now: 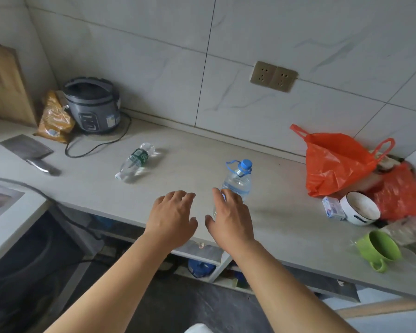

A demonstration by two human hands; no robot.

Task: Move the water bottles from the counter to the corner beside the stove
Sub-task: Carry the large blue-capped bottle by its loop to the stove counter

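Two bottles sit on the counter (269, 227): the blue-capped bottle (238, 181) upright near the front edge, the green-labelled bottle (136, 162) lying on its side farther back. Your right hand (228, 218) is spread wide at the upright one's near side, gripping nothing yet; your left hand (172, 218) hovers open and empty. Nudge before you close and that tall bottle could tip. The lying one may roll when touched.

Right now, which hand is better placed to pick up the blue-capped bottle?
The right hand. It is already at the upright blue-capped bottle, fingers spread around its lower body, though not clearly closed on it. The left hand hovers open over bare counter beside it, touching nothing.
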